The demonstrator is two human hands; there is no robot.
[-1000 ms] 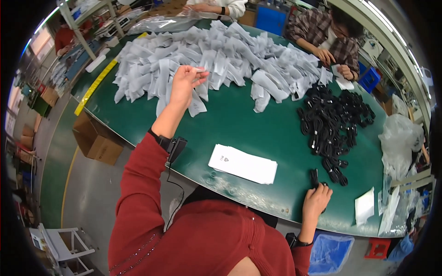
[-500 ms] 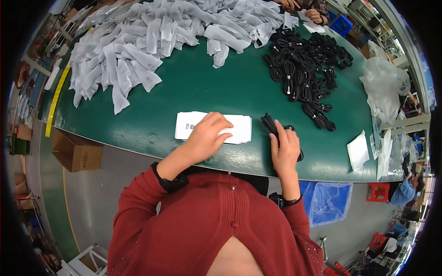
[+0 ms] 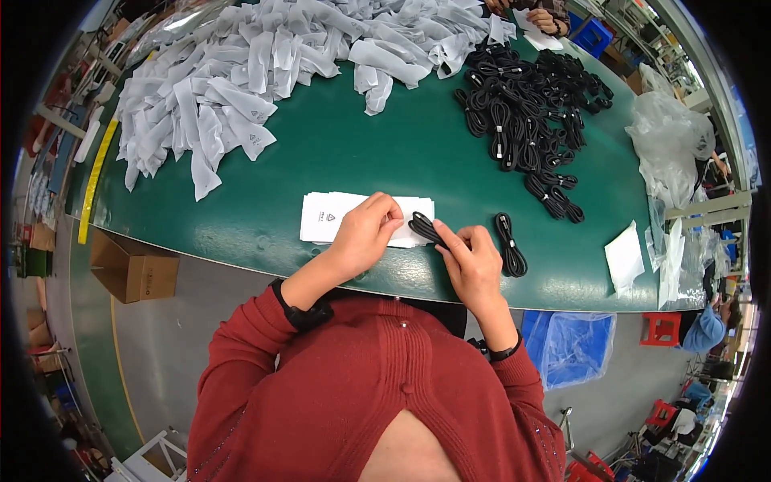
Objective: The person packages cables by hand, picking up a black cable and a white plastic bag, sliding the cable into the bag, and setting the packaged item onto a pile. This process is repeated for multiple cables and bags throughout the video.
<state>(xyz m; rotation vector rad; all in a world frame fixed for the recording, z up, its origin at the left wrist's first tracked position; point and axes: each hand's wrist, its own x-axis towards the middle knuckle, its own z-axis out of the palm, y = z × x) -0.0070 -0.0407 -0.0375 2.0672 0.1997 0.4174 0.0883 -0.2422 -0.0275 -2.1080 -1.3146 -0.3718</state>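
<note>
A stack of flat white bags (image 3: pixel 320 218) lies on the green table in front of me. My left hand (image 3: pixel 363 234) rests on the stack, thumb and fingertips pinched at the top bag's right part. In my right hand (image 3: pixel 475 265) is a coiled black cable (image 3: pixel 423 228), its looped end over the right end of the stack, close to the left fingertips. Another coiled black cable (image 3: pixel 511 247) lies on the table just right of that hand. Farther back at the right spreads a heap of black cables (image 3: pixel 522 120).
A big heap of filled whitish bags (image 3: pixel 241 88) covers the far left of the green table (image 3: pixel 353 153). At the right lie a white sheet (image 3: pixel 624 259) and clear plastic (image 3: pixel 666 145). Another person's hand (image 3: pixel 546 22) is at the far edge. A blue bin (image 3: pixel 566 345) stands below.
My right hand has moved left with the coiled cable, bringing it over the stack's right end. The other cable, partly covered before, now lies in plain sight. My left hand stays at the stack.
</note>
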